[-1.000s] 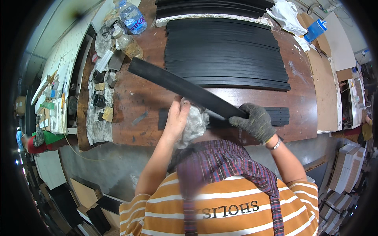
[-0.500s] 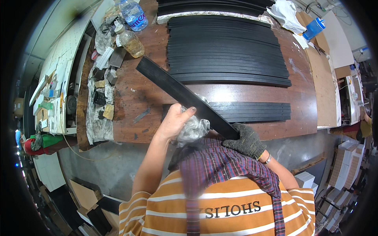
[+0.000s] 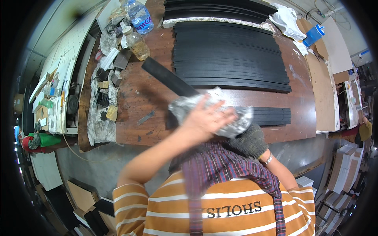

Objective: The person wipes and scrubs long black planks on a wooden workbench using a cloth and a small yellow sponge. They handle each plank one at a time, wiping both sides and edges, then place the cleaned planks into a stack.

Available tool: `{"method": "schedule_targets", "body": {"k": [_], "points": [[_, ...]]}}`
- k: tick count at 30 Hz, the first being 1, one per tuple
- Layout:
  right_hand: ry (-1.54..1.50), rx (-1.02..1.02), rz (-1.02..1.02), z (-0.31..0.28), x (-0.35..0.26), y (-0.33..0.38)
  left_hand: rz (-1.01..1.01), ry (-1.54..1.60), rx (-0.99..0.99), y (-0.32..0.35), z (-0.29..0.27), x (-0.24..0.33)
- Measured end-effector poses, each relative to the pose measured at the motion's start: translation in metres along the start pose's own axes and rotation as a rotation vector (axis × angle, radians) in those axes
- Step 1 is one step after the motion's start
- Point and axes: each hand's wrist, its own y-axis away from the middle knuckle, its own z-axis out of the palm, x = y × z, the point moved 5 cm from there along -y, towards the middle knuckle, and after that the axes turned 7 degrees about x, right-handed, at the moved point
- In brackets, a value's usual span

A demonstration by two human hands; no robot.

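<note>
At the near edge of the brown wooden bench (image 3: 157,122), a long flat black strip (image 3: 167,78) lies slantwise, far end toward the bottles, near end hidden under the hands; left hand (image 3: 206,118), bare, fingers (image 3: 228,115) spread flat and pressing a crumpled grey-white rag (image 3: 197,104) onto the strip; right hand (image 3: 252,139) in a dark knitted glove grips the strip's near end, fingers curled shut on it, partly hidden by the rag; since a second ago the rag hand has slid along the strip toward the body and the strip has swung a little, so a wiping pass looks under way, judged only. Beyond, a wide stack of black strips (image 3: 232,55) lies flat across the bench; a shorter black bundle (image 3: 271,116) just beside the glove; two clear plastic bottles (image 3: 136,39) at the far left; a blue-capped container (image 3: 314,36) far right.
</note>
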Motion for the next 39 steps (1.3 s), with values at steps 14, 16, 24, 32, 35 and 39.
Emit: {"method": "schedule_targets", "body": {"k": [14, 16, 24, 32, 35, 39], "points": [[0.192, -0.118, 0.331, -0.004, 0.011, 0.023, -0.462, 0.119, 0.134, 0.017, -0.046, -0.055], [0.106, 0.045, 0.038, -0.009, -0.006, 0.015, -0.084, 0.077, 0.068, 0.000, -0.017, -0.022], [0.281, -0.040, 0.312, -0.032, 0.010, 0.039, -1.198, 0.230, 0.728, 0.067, -0.099, -0.233], [-0.138, 0.387, 0.085, -0.034, -0.046, -0.075, -0.881, 1.673, 0.515, -0.080, -0.031, -0.070], [-0.319, 0.165, 0.238, -0.062, -0.048, -0.088, -0.818, 1.339, 0.305, -0.104, -0.102, -0.088], [-1.043, 0.710, 0.032, -0.106, -0.057, -0.099, -0.473, 0.255, -0.085, -0.128, -0.121, -0.061]]}}
